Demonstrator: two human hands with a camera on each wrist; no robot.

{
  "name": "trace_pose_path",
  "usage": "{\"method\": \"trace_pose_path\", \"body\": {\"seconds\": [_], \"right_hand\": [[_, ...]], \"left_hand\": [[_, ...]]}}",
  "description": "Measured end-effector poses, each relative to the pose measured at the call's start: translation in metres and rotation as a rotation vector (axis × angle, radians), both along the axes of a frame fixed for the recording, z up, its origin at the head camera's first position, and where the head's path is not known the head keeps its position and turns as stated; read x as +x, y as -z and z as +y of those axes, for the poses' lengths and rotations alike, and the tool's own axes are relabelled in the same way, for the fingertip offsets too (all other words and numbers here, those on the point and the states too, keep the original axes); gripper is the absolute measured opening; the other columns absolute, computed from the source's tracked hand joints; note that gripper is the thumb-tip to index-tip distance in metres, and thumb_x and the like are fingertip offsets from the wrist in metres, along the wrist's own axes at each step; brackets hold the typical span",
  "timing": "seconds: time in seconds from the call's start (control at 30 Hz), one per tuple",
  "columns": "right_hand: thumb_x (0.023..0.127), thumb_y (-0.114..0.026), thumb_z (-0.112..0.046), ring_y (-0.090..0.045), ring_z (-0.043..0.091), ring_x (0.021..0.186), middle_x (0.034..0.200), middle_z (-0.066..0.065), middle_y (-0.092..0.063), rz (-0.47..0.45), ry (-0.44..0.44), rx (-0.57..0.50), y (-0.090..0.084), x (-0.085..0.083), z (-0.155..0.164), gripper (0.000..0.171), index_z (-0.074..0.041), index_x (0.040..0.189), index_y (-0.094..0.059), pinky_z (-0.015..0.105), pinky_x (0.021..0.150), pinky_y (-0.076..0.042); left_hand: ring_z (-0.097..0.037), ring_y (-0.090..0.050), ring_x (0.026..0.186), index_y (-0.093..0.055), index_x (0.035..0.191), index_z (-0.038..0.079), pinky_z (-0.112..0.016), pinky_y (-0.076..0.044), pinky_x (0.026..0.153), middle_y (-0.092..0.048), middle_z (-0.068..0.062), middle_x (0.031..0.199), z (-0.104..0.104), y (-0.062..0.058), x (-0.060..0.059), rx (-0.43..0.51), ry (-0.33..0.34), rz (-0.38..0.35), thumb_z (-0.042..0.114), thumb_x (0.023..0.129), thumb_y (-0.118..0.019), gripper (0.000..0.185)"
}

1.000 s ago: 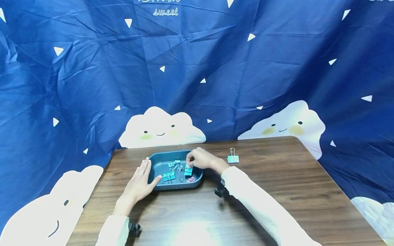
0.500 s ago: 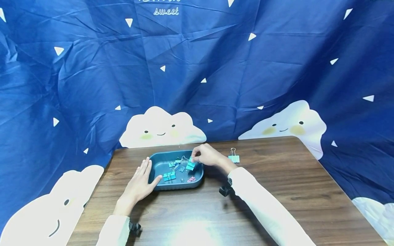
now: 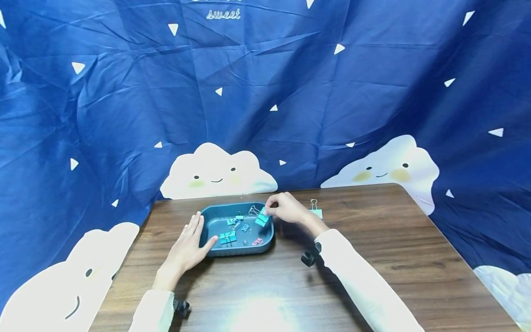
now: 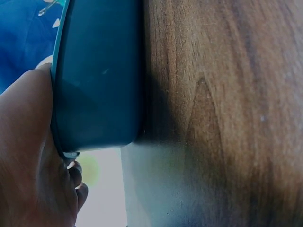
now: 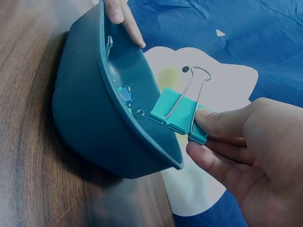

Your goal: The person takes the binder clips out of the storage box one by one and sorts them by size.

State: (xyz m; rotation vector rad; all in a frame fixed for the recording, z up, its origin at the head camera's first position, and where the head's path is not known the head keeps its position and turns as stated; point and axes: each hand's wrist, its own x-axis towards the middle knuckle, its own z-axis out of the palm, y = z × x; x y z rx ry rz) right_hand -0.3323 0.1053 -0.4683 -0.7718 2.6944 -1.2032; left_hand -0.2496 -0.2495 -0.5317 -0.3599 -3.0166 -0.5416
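From the head view I see my right hand point(image 3: 286, 210) raised over the right rim of the teal plastic tray point(image 3: 215, 251), pinching a teal binder clip point(image 3: 262, 218). The right wrist view shows the grasp plainly: the thumb lies on top of the clip's body point(image 5: 180, 116) at its near end and the curled fingers point(image 5: 213, 163) support it from beneath, so the clip sticks out ahead of the fingertips toward the tray. Its wire handles stand up and away from the thumb. The clip hangs in the air just above the tray's near rim point(image 5: 142, 123), touching nothing but my fingers.

My left hand point(image 3: 186, 246) lies flat on the wooden table point(image 3: 373, 258) against the tray's left side, fingers straight and relaxed, with the thumb touching the front left corner. In the left wrist view the palm point(image 4: 23, 156) rests right against the tray's dark wall point(image 4: 99, 80).

Inside the tray I can make out several more teal clips point(image 3: 227, 238) near the front left and middle, and one small pink clip point(image 3: 257, 241) near the front right. Another teal binder clip point(image 3: 316, 212) lies on the table just beyond my right wrist, partly hidden by it. A blue cloth with white clouds point(image 3: 215, 173) hangs behind the table.
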Motion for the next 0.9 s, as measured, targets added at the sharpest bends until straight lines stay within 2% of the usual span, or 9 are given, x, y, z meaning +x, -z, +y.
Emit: {"method": "trace_pose_path", "body": {"seconds": [0.13,0.3,0.57,0.8,0.9], "right_hand": [[0.095,-0.08,-0.017,-0.068,0.004,0.07,0.084,-0.004,-0.076,0.049,0.016,0.002,-0.001,0.001,0.005,0.006,-0.014,0.09,-0.079,0.023,0.069,-0.057],[0.094,-0.082,-0.02,-0.061,0.006,0.071,0.081,-0.007,-0.073,0.109,0.039,0.003,-0.002,0.001,0.014,0.006,-0.017,0.089,-0.079,0.022,0.068,-0.052],[0.093,-0.082,-0.017,-0.071,0.019,0.075,0.082,-0.005,-0.074,0.096,0.07,-0.037,-0.01,0.005,0.031,0.006,-0.015,0.088,-0.078,0.024,0.07,-0.056],[0.093,-0.081,-0.018,-0.071,0.013,0.075,0.086,-0.001,-0.076,0.094,0.097,-0.051,-0.014,0.008,0.047,0.007,-0.014,0.089,-0.078,0.026,0.071,-0.061],[0.094,-0.082,-0.018,-0.072,0.014,0.074,0.086,0.0,-0.076,0.087,0.117,-0.057,-0.016,0.01,0.054,0.008,-0.013,0.09,-0.078,0.026,0.069,-0.061]], "left_hand": [[-0.04,-0.015,0.166,-0.018,0.169,-0.003,-0.057,-0.018,0.136,-0.012,-0.02,0.179,-0.001,0.0,0.0,-0.005,0.0,0.006,0.07,0.105,-0.047,0.101],[-0.04,-0.014,0.166,-0.019,0.169,-0.003,-0.057,-0.019,0.135,-0.013,-0.021,0.179,0.0,0.0,0.0,-0.008,0.001,0.01,0.069,0.105,-0.047,0.1],[-0.039,-0.012,0.167,-0.019,0.169,-0.002,-0.057,-0.018,0.136,-0.011,-0.019,0.179,0.0,0.0,0.0,-0.003,-0.003,0.001,0.07,0.105,-0.047,0.1],[-0.04,-0.015,0.166,-0.019,0.169,-0.003,-0.057,-0.018,0.136,-0.011,-0.02,0.179,0.001,-0.001,0.001,0.003,-0.004,0.001,0.069,0.105,-0.048,0.1],[-0.04,-0.015,0.166,-0.019,0.169,-0.003,-0.057,-0.017,0.136,-0.011,-0.02,0.179,0.001,-0.001,0.001,0.006,-0.003,0.001,0.068,0.105,-0.048,0.099]]}}
